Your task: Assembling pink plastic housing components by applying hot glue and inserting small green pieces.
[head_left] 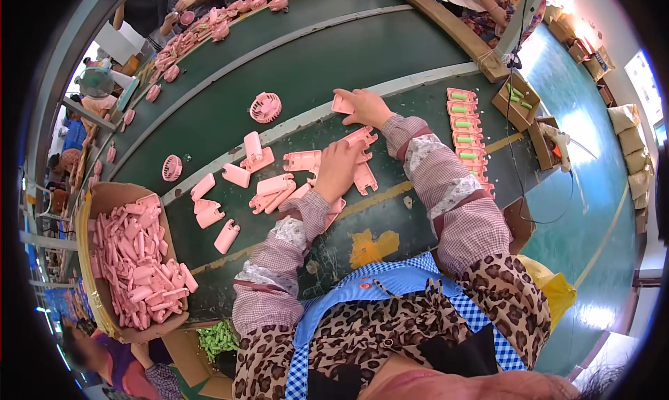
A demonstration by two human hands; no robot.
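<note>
My right hand (368,108) pinches a pink plastic handle shell (342,104) between thumb and fingers, over the pale strip along the bench. Nearer to me, my left hand (337,168) curls its fingers onto another pink handle shell (361,136), one of several lying open side up beneath and beside it. More loose pink shells (272,185) are scattered left of that hand, some stacked on each other. To the right, a row of open pink shells (463,125) holds light green cylinders (460,110). What lies under my left palm is hidden.
A cardboard box (87,254) heaped with pink shells (143,264) stands at the left. Round pink fan heads (265,107) sit on the green conveyor (313,58). Small boxes (517,102) and a dark cable (573,191) are at the right. Other people work across the line.
</note>
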